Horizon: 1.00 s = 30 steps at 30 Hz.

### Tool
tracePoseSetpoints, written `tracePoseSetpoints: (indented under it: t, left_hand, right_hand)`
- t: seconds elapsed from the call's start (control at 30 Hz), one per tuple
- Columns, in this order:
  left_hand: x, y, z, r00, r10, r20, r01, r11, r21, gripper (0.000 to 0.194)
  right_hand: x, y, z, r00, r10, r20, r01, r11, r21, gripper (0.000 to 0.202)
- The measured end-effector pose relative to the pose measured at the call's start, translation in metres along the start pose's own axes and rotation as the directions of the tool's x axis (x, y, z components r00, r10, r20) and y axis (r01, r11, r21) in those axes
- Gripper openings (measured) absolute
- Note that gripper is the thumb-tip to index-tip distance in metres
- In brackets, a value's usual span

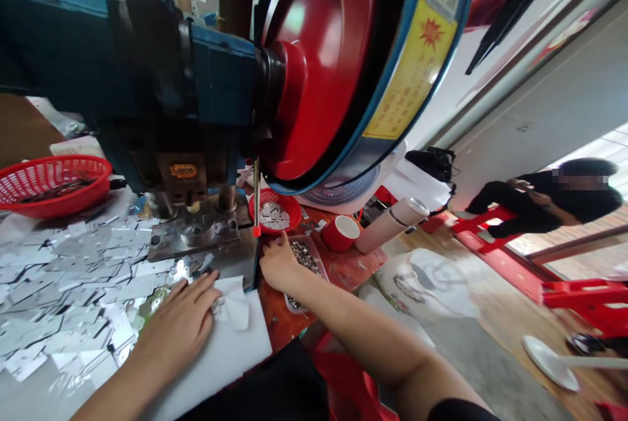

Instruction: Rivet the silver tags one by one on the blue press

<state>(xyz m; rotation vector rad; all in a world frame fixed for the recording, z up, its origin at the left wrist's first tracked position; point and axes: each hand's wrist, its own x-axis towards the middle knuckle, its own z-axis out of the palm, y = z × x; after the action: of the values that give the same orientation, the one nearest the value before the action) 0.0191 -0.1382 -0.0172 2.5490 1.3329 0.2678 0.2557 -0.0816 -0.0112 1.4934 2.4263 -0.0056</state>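
Note:
My left hand lies palm down with fingers spread at the front of the press, over metal pieces and beside a crumpled white sheet. Whether anything is under its palm is hidden. Flat silvery metal plates are heaped to its left. The blue press stands above, its steel die block just beyond the fingertips. My right hand is at the left edge of a clear tray of small metal parts, below a red handle tip. Its fingers are curled, and what they hold is too small to name.
A red basket stands at the far left, a smaller one behind my right hand. A red cup and a pink thermos stand right of the tray. The red flywheel looms overhead. A seated person is at the far right.

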Motion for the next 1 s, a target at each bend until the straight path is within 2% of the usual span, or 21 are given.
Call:
tracePoseSetpoints:
  t: [0.13,0.3,0.5,0.63,0.8,1.0]
  left_hand:
    - [0.002,0.001,-0.001,1.0,-0.002,0.001,0.002,1.0,-0.004,0.032]
    - [0.002,0.0,0.0,1.0,-0.008,-0.007,0.008,1.0,-0.007,0.034]
    - [0.0,-0.003,0.0,1.0,0.014,-0.016,-0.013,1.0,0.006,0.034]
    - [0.0,-0.005,0.0,1.0,0.019,-0.014,-0.019,1.0,0.008,0.033]
    - [0.0,-0.007,0.0,1.0,0.014,0.001,-0.014,0.998,0.061,0.035]
    - [0.0,-0.011,-0.003,0.999,-0.02,0.047,0.012,0.986,0.165,0.036]
  right_hand:
    - [-0.01,-0.007,-0.003,0.999,0.021,0.025,-0.021,1.0,0.023,0.023]
    - [-0.051,-0.03,0.007,0.998,-0.056,0.002,0.056,0.998,0.028,0.028]
    - [-0.112,-0.064,0.045,0.989,0.033,-0.143,-0.024,0.998,0.064,0.032]
    - [-0.141,-0.077,0.077,0.944,0.159,-0.291,-0.122,0.982,0.142,0.029]
    - [-0.156,-0.08,0.102,0.896,0.239,-0.373,-0.159,0.96,0.232,0.025]
    - [-0.161,-0.076,0.115,0.862,0.307,-0.404,-0.183,0.93,0.318,0.02]
